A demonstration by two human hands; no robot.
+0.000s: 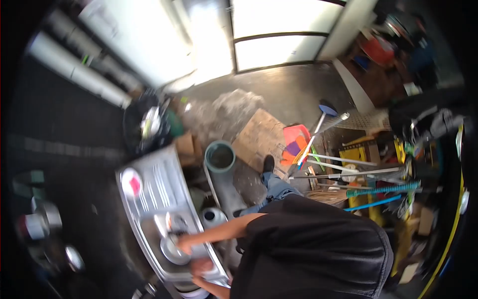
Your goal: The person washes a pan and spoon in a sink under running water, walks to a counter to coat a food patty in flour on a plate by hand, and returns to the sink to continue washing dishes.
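sink [149,199]: shiny ribbed metal | bowl [172,250]: glossy steel | cardboard sheet [259,139]: matt, rough

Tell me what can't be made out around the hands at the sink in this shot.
- Head view: what the left hand grips over the round metal bowl is too blurred.
- Right hand at the sink edge: grip unclear, too small.
- Sink's near end: cut off by the bottom edge.
- Shelf items at left: dark, blurred.

The person leans forward with both bare arms stretched out to one side. One hand [185,243] is farther out, fingers curled and closed. The other hand [200,267] is nearer the body, lower, its fingers blurred.
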